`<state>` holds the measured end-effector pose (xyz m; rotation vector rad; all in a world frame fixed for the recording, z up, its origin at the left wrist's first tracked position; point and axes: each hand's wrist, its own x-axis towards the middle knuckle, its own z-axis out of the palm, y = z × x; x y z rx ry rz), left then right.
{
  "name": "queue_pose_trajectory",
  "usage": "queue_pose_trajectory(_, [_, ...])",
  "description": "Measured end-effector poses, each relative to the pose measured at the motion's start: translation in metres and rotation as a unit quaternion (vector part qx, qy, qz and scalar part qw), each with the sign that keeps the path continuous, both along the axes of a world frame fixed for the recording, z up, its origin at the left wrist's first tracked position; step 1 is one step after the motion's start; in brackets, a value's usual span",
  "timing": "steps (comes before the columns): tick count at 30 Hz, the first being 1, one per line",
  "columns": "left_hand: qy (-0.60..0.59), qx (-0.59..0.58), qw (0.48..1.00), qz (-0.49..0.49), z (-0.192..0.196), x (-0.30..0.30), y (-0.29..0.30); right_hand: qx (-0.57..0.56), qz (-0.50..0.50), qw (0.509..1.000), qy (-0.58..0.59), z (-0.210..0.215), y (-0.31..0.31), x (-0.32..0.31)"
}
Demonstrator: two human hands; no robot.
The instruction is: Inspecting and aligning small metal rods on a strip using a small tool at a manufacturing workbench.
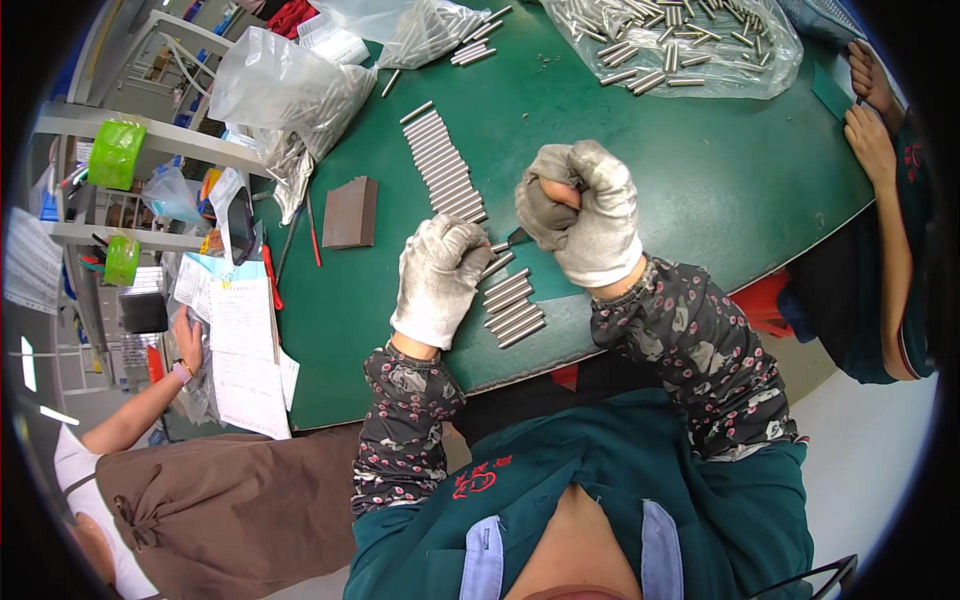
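My left hand [438, 280], in a worn white-grey glove, is closed at the thumb and fingertips on a short metal pin [499, 247] whose end sticks out to the right. My right hand [585, 212], gloved likewise with a bare fingertip showing, is curled shut beside it. From its fist a small dark tip [517, 237] points at the pin; the rest of that thing is hidden. A long row of metal pins [445, 170] lies side by side beyond my left hand. Nearer me, a shorter group of pins [513, 308] lies on the green table [640, 190].
A brown block [350, 213] stands left of the row, near a red-handled tool [273, 277] and papers [243, 340]. Bags of pins [290, 85] sit at the far left; loose pins on a plastic sheet [690, 45] at the far right. Co-workers' arms [870, 140] reach in at both sides.
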<state>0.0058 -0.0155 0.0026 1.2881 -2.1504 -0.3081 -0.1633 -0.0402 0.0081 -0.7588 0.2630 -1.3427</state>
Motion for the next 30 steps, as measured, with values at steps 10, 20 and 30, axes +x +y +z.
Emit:
queue_pose_trajectory(10, [-0.011, -0.003, 1.0, 0.0, 0.002, -0.001, -0.001, -0.011, -0.052, 0.992, 0.112, -0.001, 0.002, 0.005])
queue_pose_trajectory(20, [0.036, -0.032, 0.998, -0.04, 0.013, 0.001, 0.003, -0.029, 0.018, 0.999, 0.009, -0.003, 0.002, 0.001])
queue_pose_trajectory(30, [-0.066, -0.073, 0.993, 0.064, 0.004, 0.001, -0.002, -0.013, 0.041, 0.998, 0.036, -0.001, 0.002, 0.0])
